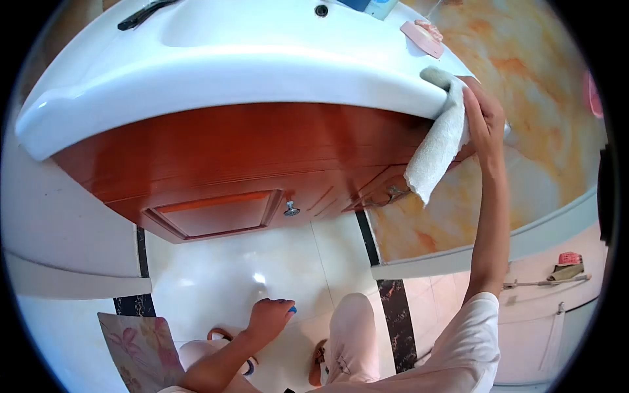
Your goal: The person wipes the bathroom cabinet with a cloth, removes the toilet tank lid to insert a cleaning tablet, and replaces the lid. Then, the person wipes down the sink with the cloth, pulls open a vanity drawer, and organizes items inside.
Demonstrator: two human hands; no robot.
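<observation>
At the right end of the white washbasin [262,72], my right hand [483,118] grips a pale, damp-looking cloth [438,147]. Part of the cloth lies over the basin's rim, and the rest hangs down in front of the reddish-brown cabinet [229,150]. My left hand [270,319] is low above the floor near my knees, its fingers curled closed. A small bit of blue [293,310] shows at those fingers; what it belongs to is too small to make out.
A pink soap dish [422,39] sits on the basin's right side, with a dark object [145,14] at the back left. Metal knobs [291,209] stick out from the cabinet doors. A marbled wall [544,131] borders the right. A flowered panel [141,347] stands lower left.
</observation>
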